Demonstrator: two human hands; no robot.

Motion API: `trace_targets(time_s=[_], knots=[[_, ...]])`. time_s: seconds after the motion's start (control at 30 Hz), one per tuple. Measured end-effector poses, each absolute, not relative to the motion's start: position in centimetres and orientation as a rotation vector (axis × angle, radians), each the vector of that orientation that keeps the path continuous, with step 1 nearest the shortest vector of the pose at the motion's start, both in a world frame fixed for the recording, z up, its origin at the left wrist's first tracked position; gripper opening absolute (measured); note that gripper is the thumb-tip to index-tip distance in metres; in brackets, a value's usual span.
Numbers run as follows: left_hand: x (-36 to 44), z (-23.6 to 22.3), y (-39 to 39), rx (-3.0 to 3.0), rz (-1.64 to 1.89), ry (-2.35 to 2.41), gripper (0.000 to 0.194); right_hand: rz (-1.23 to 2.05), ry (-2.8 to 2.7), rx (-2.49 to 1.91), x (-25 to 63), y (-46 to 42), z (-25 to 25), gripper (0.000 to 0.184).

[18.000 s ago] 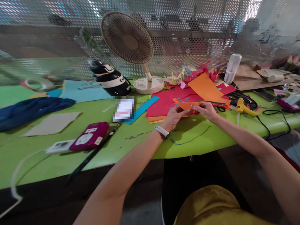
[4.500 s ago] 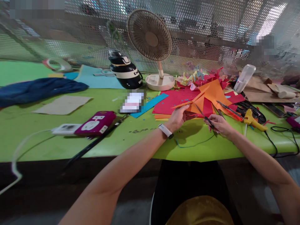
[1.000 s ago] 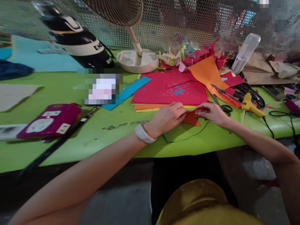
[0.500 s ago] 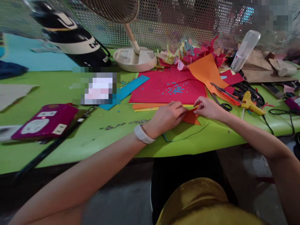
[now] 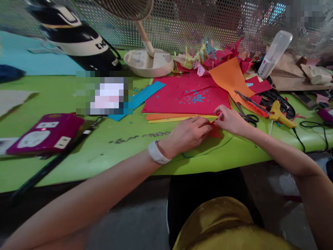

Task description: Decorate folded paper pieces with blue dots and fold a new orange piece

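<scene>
A small folded piece of orange paper (image 5: 215, 132) lies between my two hands, near the front of the green table cover. My left hand (image 5: 188, 133), with a white watch band on the wrist, is closed on its left side and covers much of it. At its upper right edge, my right hand (image 5: 227, 118) pinches the paper between thumb and fingers. Just beyond is a stack of red paper (image 5: 166, 99) with blue bits scattered on it, and orange and yellow sheets show underneath. A thin dark thread (image 5: 208, 152) lies below my hands.
Right of my hands lie scissors (image 5: 250, 119), a red cutter knife (image 5: 256, 107) and a yellow glue gun (image 5: 279, 114). A fan base (image 5: 132, 64), a dark bottle (image 5: 83, 48) and paper scraps (image 5: 200, 62) stand behind. A purple power strip (image 5: 47, 133) is at left.
My left hand has shifted slightly right, covering more of the orange paper. My right hand keeps its pinch at nearly the same spot.
</scene>
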State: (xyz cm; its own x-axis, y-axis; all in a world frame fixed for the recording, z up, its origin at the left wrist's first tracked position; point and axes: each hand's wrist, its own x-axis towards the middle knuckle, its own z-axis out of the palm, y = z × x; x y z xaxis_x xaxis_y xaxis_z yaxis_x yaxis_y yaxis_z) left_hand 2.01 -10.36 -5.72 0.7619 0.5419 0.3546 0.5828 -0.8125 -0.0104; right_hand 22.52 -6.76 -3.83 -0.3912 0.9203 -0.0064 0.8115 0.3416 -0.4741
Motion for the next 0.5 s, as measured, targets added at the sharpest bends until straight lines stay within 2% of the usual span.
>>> trace_targets(time_s=[0.2,0.5], knots=[[1.99,-5.59,-10.72,-2.927,-0.452,-0.848,0.032,0.525,-2.323,-1.474,22.67,-7.08,-4.45,0.029],[2.4,-5.91,-11.04,-2.857,-0.423,-0.838,0.036,0.52,-2.34,-1.429,22.51,-7.13,-4.71,0.015]])
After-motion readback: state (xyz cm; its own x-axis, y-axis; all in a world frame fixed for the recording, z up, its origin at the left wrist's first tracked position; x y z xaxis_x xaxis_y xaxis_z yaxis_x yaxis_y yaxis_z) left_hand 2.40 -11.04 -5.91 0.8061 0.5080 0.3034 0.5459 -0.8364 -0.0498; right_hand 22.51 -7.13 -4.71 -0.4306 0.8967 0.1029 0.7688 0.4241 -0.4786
